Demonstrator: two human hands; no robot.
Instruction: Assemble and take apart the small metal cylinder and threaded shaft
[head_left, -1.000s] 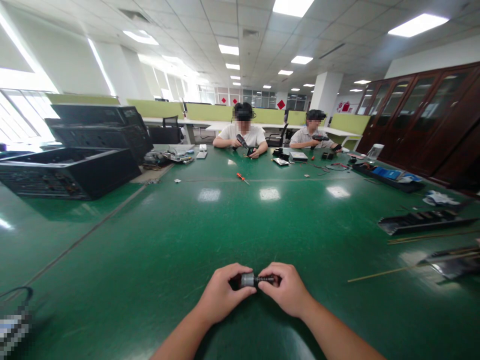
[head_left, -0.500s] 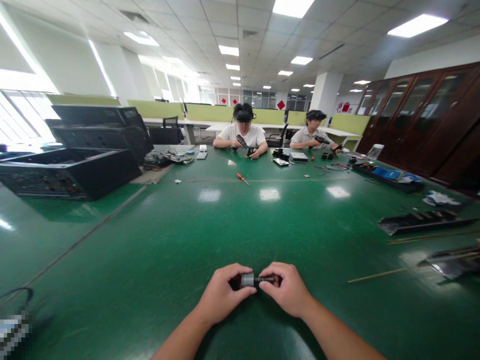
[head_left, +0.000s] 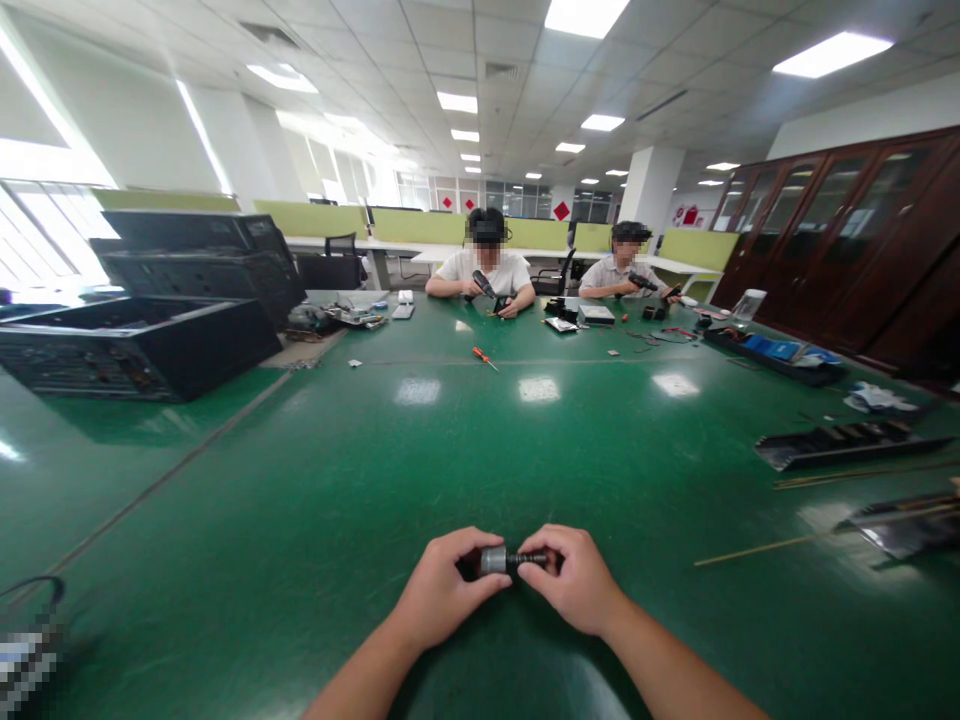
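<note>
My left hand (head_left: 442,585) is closed around a small grey metal cylinder (head_left: 493,560), its thumb below and fingers above. From the cylinder's right end runs a dark ridged shaft (head_left: 527,560). The thumb and fingers of my right hand (head_left: 577,580) pinch this shaft near its outer end. Both parts lie in one line, level and just over the green table (head_left: 360,470). I cannot tell whether they touch the tabletop, and my fingers hide the far ends of each.
Black computer cases (head_left: 172,350) stand at the left. An orange screwdriver (head_left: 484,357) lies mid-table. Black trays (head_left: 847,445) and thin rods (head_left: 757,550) lie at the right. Two people sit across the table, each holding a power drill (head_left: 484,283). A blurred object (head_left: 26,655) is at lower left.
</note>
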